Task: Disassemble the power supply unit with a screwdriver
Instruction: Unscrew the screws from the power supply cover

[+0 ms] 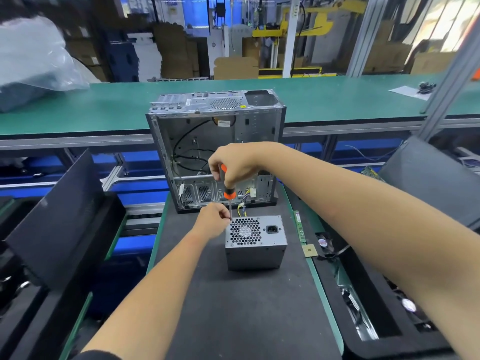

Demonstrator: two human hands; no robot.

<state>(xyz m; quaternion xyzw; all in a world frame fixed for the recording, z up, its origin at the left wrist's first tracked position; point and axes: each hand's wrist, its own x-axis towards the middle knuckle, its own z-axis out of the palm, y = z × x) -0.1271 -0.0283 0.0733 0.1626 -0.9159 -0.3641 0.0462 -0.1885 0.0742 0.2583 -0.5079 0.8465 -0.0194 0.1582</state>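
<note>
Head view: the power supply unit point(255, 242) stands on the dark mat point(233, 307) in front of you, its honeycomb fan grille and power socket facing up, with yellow and dark wires running from its far edge toward the open computer case point(215, 149) just behind it. You hold the screwdriver point(228, 193) upright, its tip down at the unit's far left corner. Your right hand point(233, 165) grips the orange and black handle from above, fingers curled round it. Your left hand point(211, 220) sits at that same corner, fingertips pinched around the lower shaft beside the tip; whether they also touch the casing you cannot tell.

To the right of the unit, a green memory stick point(300, 227) lies along the mat's edge, and a small square chip point(310, 250) rests just below it. Black bins flank the mat on both sides. A green workbench point(104, 107) runs across behind the case.
</note>
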